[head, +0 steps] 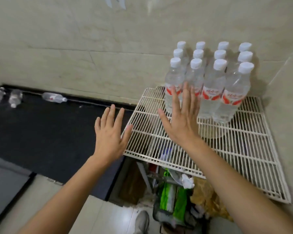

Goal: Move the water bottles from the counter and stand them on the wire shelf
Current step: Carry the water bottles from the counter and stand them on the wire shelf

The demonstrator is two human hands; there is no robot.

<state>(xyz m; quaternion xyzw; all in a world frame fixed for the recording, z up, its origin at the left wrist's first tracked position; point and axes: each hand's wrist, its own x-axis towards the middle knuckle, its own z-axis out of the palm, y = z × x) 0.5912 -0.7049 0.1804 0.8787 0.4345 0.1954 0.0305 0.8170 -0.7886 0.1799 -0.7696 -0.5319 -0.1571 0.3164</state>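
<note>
We see clear bottles [208,92] with white caps [219,64] and red-and-white labels [211,94] on a cream wire shelf [235,149]. The bench [41,132] is black; the wall [74,56] is beige, faintly veined tile.

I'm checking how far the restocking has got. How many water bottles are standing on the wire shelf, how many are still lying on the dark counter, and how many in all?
Bottles standing on the wire shelf: 12, in a block at the back
Bottles lying on the counter: 3, along its far edge
Total: 15
</note>
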